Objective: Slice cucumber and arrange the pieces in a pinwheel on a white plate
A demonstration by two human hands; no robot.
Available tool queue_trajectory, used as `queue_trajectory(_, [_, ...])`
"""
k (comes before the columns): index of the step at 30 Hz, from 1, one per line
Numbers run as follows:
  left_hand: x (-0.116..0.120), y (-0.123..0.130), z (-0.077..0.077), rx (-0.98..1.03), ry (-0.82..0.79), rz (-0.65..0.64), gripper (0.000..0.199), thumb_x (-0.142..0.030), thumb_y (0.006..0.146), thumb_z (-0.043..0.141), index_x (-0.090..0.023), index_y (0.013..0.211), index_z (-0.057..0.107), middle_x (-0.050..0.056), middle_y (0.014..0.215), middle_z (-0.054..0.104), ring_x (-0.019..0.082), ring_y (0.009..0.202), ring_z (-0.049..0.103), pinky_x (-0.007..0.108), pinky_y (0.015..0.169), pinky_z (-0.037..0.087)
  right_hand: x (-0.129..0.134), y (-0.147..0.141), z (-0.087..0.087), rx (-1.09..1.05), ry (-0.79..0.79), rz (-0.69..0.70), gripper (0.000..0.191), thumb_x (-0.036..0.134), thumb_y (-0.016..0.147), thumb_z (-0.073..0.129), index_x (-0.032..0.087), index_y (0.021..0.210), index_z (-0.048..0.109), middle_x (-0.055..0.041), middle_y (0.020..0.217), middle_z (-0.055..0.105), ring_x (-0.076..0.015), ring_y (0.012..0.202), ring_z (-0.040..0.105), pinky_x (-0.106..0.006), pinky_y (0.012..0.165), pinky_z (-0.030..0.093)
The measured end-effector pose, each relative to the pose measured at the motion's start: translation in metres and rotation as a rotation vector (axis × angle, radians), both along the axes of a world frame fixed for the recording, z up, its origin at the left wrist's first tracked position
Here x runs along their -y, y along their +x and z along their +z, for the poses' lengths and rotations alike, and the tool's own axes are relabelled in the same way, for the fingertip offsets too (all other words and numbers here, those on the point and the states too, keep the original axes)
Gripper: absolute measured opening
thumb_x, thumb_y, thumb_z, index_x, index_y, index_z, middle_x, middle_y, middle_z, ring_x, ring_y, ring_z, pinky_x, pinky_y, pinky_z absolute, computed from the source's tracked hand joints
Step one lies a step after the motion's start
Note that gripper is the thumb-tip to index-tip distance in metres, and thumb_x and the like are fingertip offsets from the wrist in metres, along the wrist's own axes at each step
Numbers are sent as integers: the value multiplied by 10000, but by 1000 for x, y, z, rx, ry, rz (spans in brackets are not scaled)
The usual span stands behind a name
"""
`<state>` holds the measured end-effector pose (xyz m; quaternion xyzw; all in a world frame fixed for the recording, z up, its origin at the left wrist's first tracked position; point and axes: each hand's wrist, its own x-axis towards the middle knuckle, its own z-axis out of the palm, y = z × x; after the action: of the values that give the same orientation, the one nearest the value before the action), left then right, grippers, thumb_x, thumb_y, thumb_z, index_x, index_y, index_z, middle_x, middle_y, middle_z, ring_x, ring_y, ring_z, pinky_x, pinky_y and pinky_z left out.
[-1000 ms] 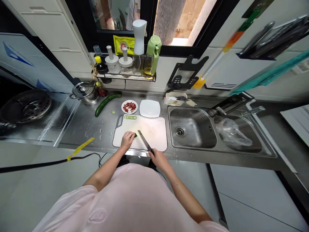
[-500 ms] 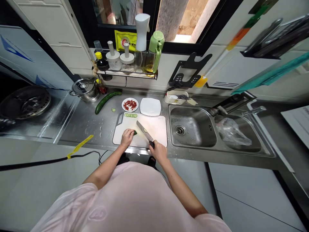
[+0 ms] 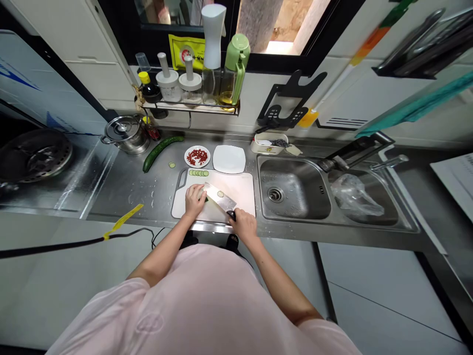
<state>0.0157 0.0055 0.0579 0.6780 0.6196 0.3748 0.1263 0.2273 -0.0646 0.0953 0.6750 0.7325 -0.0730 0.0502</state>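
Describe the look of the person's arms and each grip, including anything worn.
The left grip and right grip are ungloved hands. The forearms are bare, with no watch or bracelet visible. The short sleeves are loose and pale pink.

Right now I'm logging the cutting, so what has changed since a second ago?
The knife moved forward and turned, its broad face now bearing a cucumber slice. The left hand also moved forward, toward the knife's tip. The right hand still grips the knife; the long cucumber stayed put.
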Motion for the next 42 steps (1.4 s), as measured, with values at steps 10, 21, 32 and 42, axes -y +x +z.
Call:
queue_trajectory(10, [-24, 27, 33, -280, -213, -387, 238, -432, 828, 524, -291, 940, 679, 40, 1176, 558, 243, 1172, 417, 538, 1109, 92, -2, 10, 1, 3, 61, 101, 238, 411, 877, 506, 186, 912, 574, -75, 851, 622, -178, 765, 546, -279, 645, 242])
queue_trajectory(21, [-29, 35, 22, -151, -317, -409, 54, -258, 755, 612, -222, 783, 639, 56, 917, 615, 232, 988, 520, 454, 1035, 271, 3, 16, 6, -21, -59, 38, 263, 416, 891, 484, 182, 978, 567, -86, 911, 625, -195, 825, 565, -279, 671, 277])
queue_trajectory(32, [-70, 23, -6, 218, -391, 64, 137, -241, 776, 561, -198, 903, 586, 6, 769, 638, 134, 683, 575, 244, 656, 422, 8, 31, -3, -5, -82, -71, 216, 381, 836, 571, 196, 944, 541, -49, 885, 633, -178, 789, 578, -263, 652, 293])
queue_trajectory(42, [-114, 16, -28, 74, -360, 149, 194, -195, 781, 501, -223, 957, 578, 12, 761, 642, 165, 718, 582, 264, 658, 392, 8, 33, -1, -35, -111, -121, 203, 379, 843, 550, 206, 950, 547, -46, 896, 640, -179, 809, 587, -263, 654, 309])
